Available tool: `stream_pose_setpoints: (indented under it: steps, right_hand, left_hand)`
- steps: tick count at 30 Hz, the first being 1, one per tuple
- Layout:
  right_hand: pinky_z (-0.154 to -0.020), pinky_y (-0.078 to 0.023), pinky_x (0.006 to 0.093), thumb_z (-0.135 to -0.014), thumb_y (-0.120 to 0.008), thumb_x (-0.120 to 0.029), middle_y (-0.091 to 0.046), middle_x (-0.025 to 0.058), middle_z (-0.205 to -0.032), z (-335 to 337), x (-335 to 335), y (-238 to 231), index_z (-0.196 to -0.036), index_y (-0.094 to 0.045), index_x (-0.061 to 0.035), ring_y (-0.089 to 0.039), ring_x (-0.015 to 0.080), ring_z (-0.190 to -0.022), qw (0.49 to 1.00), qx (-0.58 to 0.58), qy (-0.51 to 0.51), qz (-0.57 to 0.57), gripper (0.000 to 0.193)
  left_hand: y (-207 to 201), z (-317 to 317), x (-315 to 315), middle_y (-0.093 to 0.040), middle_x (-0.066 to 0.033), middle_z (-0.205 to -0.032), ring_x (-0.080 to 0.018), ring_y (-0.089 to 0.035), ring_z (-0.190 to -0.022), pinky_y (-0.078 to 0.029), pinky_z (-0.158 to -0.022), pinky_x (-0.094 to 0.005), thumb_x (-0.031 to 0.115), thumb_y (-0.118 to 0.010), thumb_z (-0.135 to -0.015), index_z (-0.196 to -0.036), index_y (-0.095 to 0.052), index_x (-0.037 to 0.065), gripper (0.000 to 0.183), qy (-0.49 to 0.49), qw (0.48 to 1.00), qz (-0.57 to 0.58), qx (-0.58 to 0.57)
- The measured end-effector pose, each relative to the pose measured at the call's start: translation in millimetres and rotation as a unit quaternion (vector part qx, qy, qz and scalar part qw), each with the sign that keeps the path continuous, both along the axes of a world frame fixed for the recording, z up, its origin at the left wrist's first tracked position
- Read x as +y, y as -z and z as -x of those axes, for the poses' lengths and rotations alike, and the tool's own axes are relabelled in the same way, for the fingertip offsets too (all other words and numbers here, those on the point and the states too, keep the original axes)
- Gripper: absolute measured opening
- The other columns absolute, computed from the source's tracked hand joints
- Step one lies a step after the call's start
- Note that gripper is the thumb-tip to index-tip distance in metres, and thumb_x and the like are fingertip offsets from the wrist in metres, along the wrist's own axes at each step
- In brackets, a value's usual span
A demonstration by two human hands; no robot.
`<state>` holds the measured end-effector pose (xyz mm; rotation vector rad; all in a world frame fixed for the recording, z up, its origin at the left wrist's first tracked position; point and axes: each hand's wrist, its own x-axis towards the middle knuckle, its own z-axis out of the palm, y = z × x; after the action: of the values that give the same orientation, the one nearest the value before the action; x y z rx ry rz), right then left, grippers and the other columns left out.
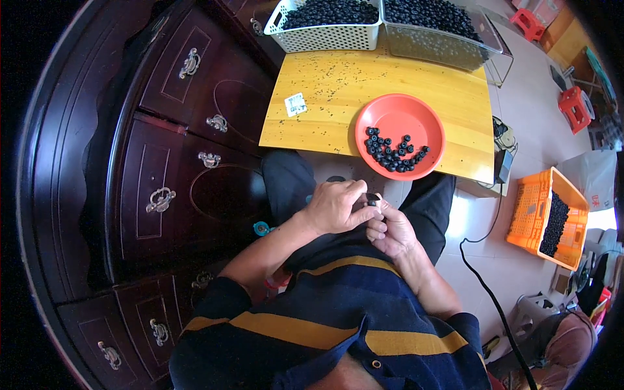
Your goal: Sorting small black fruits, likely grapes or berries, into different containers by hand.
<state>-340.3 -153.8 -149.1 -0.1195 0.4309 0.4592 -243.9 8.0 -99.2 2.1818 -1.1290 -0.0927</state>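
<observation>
My left hand [335, 207] and my right hand [390, 231] meet over my lap, fingers pinched together on a small black ring-shaped part [371, 202] between them. Just beyond my knees stands a small yellow wooden table [338, 91]. On it sits a red round dish [400, 107] with several of the same small black parts in a heap at its near side. Which hand carries the part's weight is hard to tell; both touch it.
A white mesh basket [325, 36] and a clear bin [442, 45] of black parts stand at the table's far edge. An orange crate [530, 208] with more lies on the floor at right. A dark wooden cabinet [169, 169] fills the left. A black cable [494, 299] runs across the floor.
</observation>
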Motion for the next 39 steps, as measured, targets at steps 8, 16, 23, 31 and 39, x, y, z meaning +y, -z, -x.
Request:
stream_pose_setpoints:
  steps: [8, 16, 23, 31, 39]
  right_hand:
    - [-0.043, -0.032, 0.0184, -0.104, -0.058, -0.027, -0.049, -0.0054, -0.075, 0.5, 0.8, 0.4, -0.104, -0.059, -0.0166, -0.041, 0.0043, -0.053, 0.999, 0.020, 0.015, 0.031, 0.010]
    - [-0.043, -0.032, 0.0183, -0.102, -0.062, -0.031, -0.048, -0.0061, -0.074, 0.3, 3.1, -7.6, -0.099, -0.058, -0.0172, -0.041, 0.0032, -0.052, 0.997, 0.050, 0.019, 0.047, 0.015]
    - [-0.044, -0.033, 0.0183, -0.101, -0.062, -0.035, -0.050, -0.0069, -0.072, -2.2, 0.5, -2.9, -0.097, -0.061, -0.0122, -0.043, 0.0035, -0.051, 1.000, 0.017, 0.003, -0.014, 0.023]
    - [-0.046, -0.034, 0.0191, -0.102, -0.059, -0.037, -0.049, -0.0072, -0.073, -3.8, 6.1, 0.3, -0.100, -0.059, -0.0135, -0.044, 0.0042, -0.055, 0.999, 0.029, -0.023, 0.022, 0.023]
    - [-0.067, -0.049, 0.0267, -0.103, -0.055, -0.026, -0.064, 0.0012, -0.097, 0.0, 8.6, 28.4, -0.115, -0.063, -0.0067, -0.061, 0.0149, -0.085, 0.990, 0.043, -0.041, 0.124, 0.024]
  left_hand:
    - [5.9, 2.8, -0.6, -0.064, -0.0116, -0.069, -0.0336, -0.067, -0.061, -0.050, -0.054, -0.0443, 0.044, -0.070, -0.089, -0.077, -0.055, 0.007, 0.042, -0.006, 1.000, -0.020, -0.002]
    - [9.0, 3.4, 1.2, -0.065, -0.0118, -0.069, -0.0335, -0.068, -0.062, -0.051, -0.053, -0.0440, 0.042, -0.072, -0.088, -0.075, -0.055, 0.007, 0.041, -0.011, 1.000, -0.021, 0.017]
    - [-3.8, 1.2, 3.9, -0.068, -0.0102, -0.074, -0.0276, -0.070, -0.065, -0.053, -0.057, -0.0373, 0.027, -0.079, -0.084, -0.089, -0.064, 0.006, 0.027, -0.037, 0.997, 0.032, 0.065]
    - [-10.0, -4.0, 3.5, -0.065, -0.0100, -0.072, -0.0280, -0.067, -0.063, -0.052, -0.057, -0.0386, 0.020, -0.077, -0.082, -0.091, -0.066, 0.007, 0.020, -0.005, 0.997, 0.009, 0.075]
    - [-68.3, -115.1, 11.2, -0.066, -0.0157, -0.067, -0.0331, -0.067, -0.063, -0.052, -0.060, -0.0447, 0.034, -0.069, -0.084, -0.082, -0.068, 0.004, 0.031, -0.068, 0.983, -0.171, -0.012]
